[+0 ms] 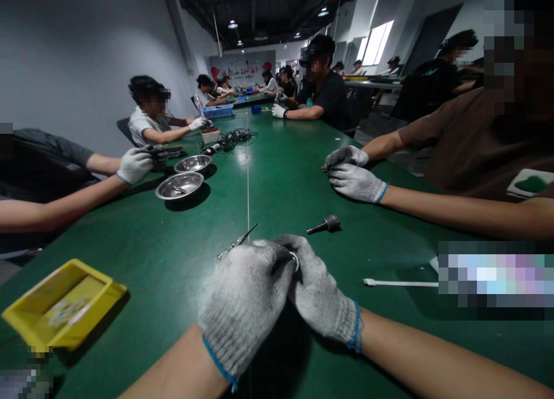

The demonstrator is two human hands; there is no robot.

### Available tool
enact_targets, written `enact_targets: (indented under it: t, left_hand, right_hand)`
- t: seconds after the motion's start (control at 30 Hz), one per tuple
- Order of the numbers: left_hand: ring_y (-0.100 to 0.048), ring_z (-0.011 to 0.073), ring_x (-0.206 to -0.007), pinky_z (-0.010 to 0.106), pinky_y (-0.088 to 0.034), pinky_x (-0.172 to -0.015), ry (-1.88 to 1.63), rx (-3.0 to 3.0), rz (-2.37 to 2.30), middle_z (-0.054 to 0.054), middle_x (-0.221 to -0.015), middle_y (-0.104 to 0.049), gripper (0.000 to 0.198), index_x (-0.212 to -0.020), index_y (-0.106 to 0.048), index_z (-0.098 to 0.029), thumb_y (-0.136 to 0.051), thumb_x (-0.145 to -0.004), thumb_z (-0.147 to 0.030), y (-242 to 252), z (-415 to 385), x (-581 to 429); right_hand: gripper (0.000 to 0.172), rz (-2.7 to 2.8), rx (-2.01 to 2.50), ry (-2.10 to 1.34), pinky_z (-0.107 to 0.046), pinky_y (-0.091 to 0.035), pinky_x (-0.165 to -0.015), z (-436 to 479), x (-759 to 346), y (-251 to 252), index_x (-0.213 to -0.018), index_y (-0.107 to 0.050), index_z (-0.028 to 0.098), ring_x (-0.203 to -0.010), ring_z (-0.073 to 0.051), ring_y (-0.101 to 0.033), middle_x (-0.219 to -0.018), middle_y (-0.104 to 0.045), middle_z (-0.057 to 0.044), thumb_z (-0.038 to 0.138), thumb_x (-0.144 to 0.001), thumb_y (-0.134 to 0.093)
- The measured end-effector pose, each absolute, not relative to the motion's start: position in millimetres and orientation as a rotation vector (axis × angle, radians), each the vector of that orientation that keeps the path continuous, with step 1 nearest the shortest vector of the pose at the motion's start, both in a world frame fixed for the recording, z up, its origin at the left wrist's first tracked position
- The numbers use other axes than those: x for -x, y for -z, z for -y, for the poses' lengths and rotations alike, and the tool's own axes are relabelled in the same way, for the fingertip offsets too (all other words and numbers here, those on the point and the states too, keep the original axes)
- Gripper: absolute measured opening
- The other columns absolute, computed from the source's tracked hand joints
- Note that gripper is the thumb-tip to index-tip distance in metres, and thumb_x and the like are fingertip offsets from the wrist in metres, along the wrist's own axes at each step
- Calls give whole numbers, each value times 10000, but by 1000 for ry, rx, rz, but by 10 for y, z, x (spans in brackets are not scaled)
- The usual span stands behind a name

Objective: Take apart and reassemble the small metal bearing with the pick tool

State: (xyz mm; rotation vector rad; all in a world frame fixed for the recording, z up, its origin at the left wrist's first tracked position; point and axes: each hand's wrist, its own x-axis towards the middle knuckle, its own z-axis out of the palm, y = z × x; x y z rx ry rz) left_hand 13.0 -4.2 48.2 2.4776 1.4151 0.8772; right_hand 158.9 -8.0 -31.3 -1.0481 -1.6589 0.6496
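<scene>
My left hand [244,301] and my right hand [318,292], both in grey knit gloves, meet over the green table [277,174] close to me. Their fingers are closed together around a small metal ring-like part [295,259] that shows between them. Metal tweezers [237,241] lie on the table just beyond my left hand. A small dark plug-shaped part [325,225] lies beyond my right hand.
A yellow tray [60,304] sits at my near left. Two steel bowls [179,185] stand further left by a co-worker's gloved hand [135,165]. Another person's gloved hands [352,174] rest at right. A white cable tie [398,283] lies at right. More people sit along the table.
</scene>
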Motion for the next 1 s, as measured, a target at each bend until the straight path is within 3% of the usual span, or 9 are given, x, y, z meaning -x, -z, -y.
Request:
enact_targets:
  t: [0.2, 0.47, 0.67, 0.87, 1.0]
  left_hand:
    - [-676, 192, -538, 269, -496, -508, -798, -2507, -1476, 35, -683, -745, 142, -737, -742, -210, -695, -869, -188, -532, 67, -154]
    - [-726, 194, -635, 268, -575, -591, -811, -2358, -1360, 33, -777, -795, 132, -799, -792, -225, -695, -875, -177, -500, 11, -135]
    - [-681, 180, -573, 262, -531, -558, -733, -2552, -1485, 46, -728, -764, 146, -788, -772, -211, -673, -894, -192, -536, 49, -147]
    - [-746, 198, -756, 292, -579, -711, -591, -2368, -1426, 40, -885, -810, 131, -891, -816, -215, -689, -911, -188, -631, 15, -120]
    - [-754, 204, -782, 305, -581, -726, -600, -2278, -1387, 36, -910, -819, 145, -904, -828, -214, -686, -922, -187, -642, -17, -101]
  right_hand:
    - [473, 1680, 1035, -631, -348, -607, -983, 80, -1593, 303, -1296, -555, 271, -1083, -219, -759, -1151, -775, -49, 77, -865, -536]
    - [415, 1700, 1039, -602, -355, -614, -984, 86, -1585, 284, -1283, -568, 263, -1064, -230, -773, -1116, -784, -57, 144, -886, -556]
    - [463, 1665, 1052, -650, -345, -619, -960, 72, -1592, 319, -1298, -560, 269, -1044, -214, -770, -1127, -783, -42, 90, -871, -543]
    - [464, 1658, 1019, -633, -344, -630, -939, 71, -1576, 286, -1289, -553, 268, -1034, -211, -775, -1132, -781, -39, 90, -860, -553]
    - [485, 1651, 1009, -598, -354, -634, -936, 58, -1565, 282, -1285, -548, 266, -1032, -218, -774, -1128, -777, -46, 79, -838, -561]
